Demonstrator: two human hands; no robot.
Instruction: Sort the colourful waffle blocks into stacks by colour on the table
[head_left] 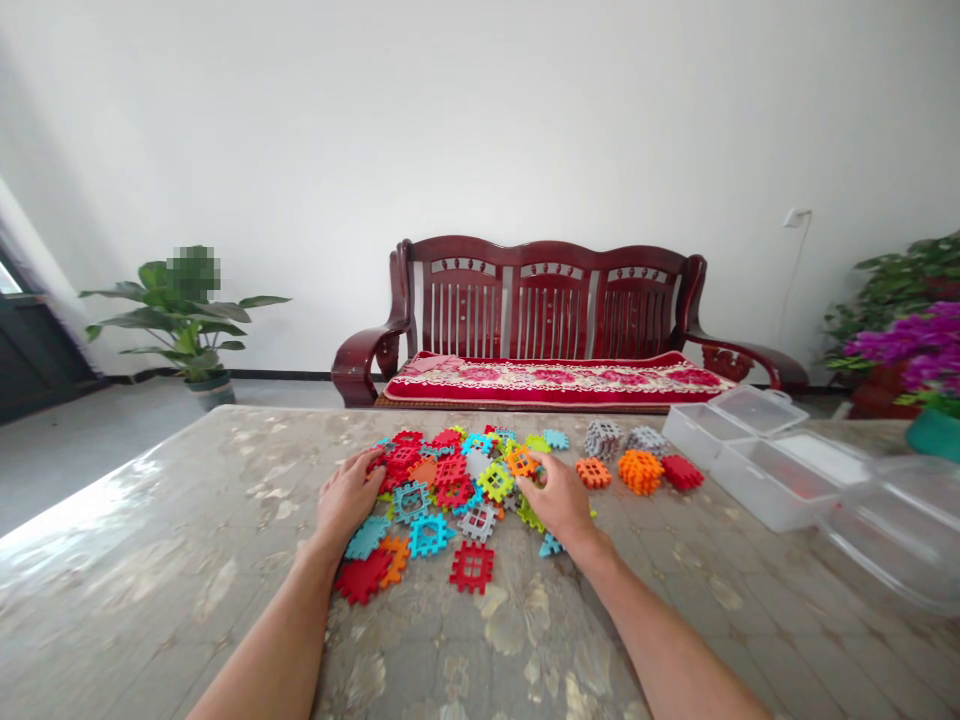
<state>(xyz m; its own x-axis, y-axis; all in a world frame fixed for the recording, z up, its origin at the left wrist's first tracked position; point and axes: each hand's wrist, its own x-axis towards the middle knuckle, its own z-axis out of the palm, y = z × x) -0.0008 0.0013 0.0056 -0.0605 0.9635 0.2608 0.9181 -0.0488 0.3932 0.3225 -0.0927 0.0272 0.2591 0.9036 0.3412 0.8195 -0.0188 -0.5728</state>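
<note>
Hands (pixel 559 497) at colourful notched pieces (pixel 450 468)

Beyond the tabletop's (pixel 180 560) far edge stands a dark red wooden bench (pixel 551 300) with slatted backs and curled arms, its seat spread with a red-and-white floral cover (pixel 555 380). Past the far left corner, a broad-leaved plant (pixel 180 325), its top pixelated, grows in a dark green pot (pixel 210 390); a dark door (pixel 37 350) lies farther left. By the far right corner, purple flowers (pixel 919 350) rise above a teal pot (pixel 937 432) before a leafy plant (pixel 885 290). A cord (pixel 793 270) hangs from a socket (pixel 793 217) on the white wall (pixel 480 120).
</note>
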